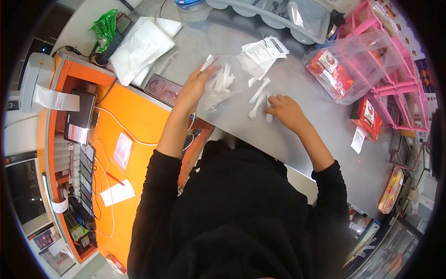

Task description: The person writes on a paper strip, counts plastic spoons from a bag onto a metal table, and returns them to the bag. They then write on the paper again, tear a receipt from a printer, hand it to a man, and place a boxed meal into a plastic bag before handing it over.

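Two bare hands over a metal counter, one holding a small white piece, the other at thin white bundles.
The left hand [193, 89] is partly closed, pinching the small white piece [207, 62] near its fingertips; the right hand [284, 110] has curled fingers on or just over the nearest of the white bundles [255, 109], and whether it grips cannot be told. The bundles lie on the metal counter [223, 39] between the hands, narrow in the middle with flared ends; the two clearest slant from upper right to lower left, the nearest runs almost straight toward the person. A clear bag [222, 86] with white pieces lies beside the left hand. Printed slips [267, 50] and labels on red boxes [367, 118] are too small to read.
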A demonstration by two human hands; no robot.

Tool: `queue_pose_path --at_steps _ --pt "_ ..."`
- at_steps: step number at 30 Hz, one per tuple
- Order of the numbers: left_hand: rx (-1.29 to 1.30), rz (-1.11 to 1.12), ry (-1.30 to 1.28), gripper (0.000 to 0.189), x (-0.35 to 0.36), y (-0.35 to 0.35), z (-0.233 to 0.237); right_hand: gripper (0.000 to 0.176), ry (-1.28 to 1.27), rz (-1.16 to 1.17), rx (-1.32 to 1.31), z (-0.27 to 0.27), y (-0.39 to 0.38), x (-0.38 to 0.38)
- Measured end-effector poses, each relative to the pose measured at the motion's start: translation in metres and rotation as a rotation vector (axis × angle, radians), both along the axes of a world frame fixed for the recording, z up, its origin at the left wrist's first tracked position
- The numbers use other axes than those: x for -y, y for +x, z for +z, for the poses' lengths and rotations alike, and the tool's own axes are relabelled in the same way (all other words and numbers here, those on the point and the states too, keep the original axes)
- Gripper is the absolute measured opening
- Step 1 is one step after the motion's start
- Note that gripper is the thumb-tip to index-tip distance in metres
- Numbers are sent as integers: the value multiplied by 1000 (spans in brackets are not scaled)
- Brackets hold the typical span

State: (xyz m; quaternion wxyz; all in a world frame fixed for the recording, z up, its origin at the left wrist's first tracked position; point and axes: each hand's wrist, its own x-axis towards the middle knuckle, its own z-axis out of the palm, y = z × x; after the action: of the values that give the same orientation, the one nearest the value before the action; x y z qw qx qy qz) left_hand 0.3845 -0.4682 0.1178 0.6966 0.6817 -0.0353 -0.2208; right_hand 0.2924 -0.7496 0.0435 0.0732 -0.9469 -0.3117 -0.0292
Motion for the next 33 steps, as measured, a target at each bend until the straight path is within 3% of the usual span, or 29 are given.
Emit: queue_pose_path --at_steps 3,6,8,10,13,14,17,19,22,25,28,31,33 --pt "-4 -4 4 46 0 0 -3 22 108 3 71 10 4 18" --pt "19 -14 6 46 3 3 -6 25 631 -349 -300 67 9 16" --pt "25 -26 20 48 5 1 -6 24 1012 -171 -147 98 22 -4" --pt "27 -37 37 51 8 1 -3 26 1038 -64 -11 114 42 -28" --pt "62 -27 41 51 4 7 -10 26 804 -34 34 126 58 -65" --pt "85 -19 77 51 2 10 -7 22 907 -78 -24 124 55 -62" --pt "116 29 146 50 -10 10 -10 17 410 -141 81 67 49 -22" --pt "115 28 169 49 -15 16 -16 13 189 -53 10 9 31 -18" --pt "101 104 156 44 -15 18 -12 15 102 10 26 -20 21 -22" --pt "101 90 182 44 -20 23 -19 16 128 5 -41 -3 23 -18" --pt "102 114 195 44 -16 18 -7 16 677 -180 -297 59 23 -27" --pt "126 103 181 44 -18 24 -18 18 923 -2 -47 116 40 -47" --pt "144 85 168 43 -18 26 -24 19 919 72 16 130 56 -71"
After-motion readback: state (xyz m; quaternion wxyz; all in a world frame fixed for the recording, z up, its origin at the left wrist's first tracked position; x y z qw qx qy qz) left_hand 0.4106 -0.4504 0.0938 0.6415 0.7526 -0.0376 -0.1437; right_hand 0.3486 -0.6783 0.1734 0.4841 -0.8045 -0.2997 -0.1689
